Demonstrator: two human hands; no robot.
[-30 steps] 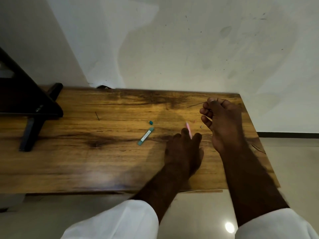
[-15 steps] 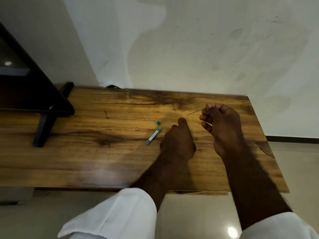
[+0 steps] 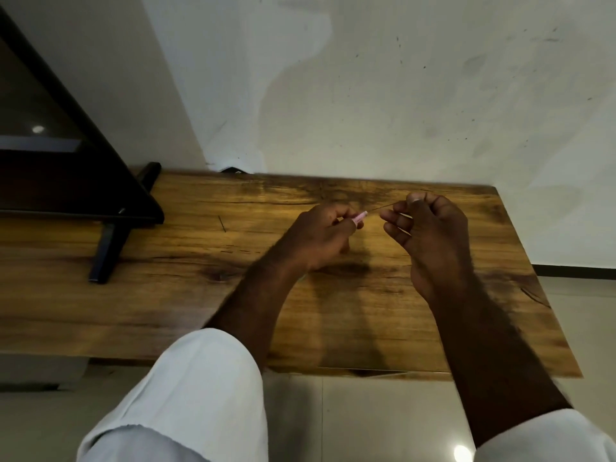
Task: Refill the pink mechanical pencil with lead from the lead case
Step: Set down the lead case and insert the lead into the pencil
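Head view, left to right.

Far left: dark panel [image 3: 50, 155], its edge running on a slant, propped on black stand foot [image 3: 106, 251] resting on wooden table [image 3: 166, 295]. Pale wall [image 3: 400, 95] behind, scuffed and speckled.

Right of stand foot: short dark sliver [image 3: 222, 224] lying loose on the wood, well apart from both hands. Too thin to identify.

Lower left of centre: white left sleeve [image 3: 200, 395], forearm bare beyond it, reaching up and right across table's near edge.

Centre: left hand [image 3: 320, 236], fingers curled round pink mechanical pencil [image 3: 361, 216]. Only one short pink end showing, poking out past thumb and forefinger toward the right. Rest of barrel hidden inside the fist.

Just right of that end: lead [image 3: 383, 207], one thin dark line, tilted slightly up toward the right. Left tip at the pencil's exposed end; touching or already inside, cannot tell.

Right of centre: right hand [image 3: 433, 228], pinching lead's right end between thumb and forefinger, remaining fingers curled loosely beneath. Hands apart, narrow gap between them bridged by lead alone. Both over far half of table, dark shadow on the wood beneath them.

Lower right: white right sleeve [image 3: 540, 438] at bottom corner. Beside it, glossy tiled floor [image 3: 366, 421] with bright glare spot [image 3: 461, 453].
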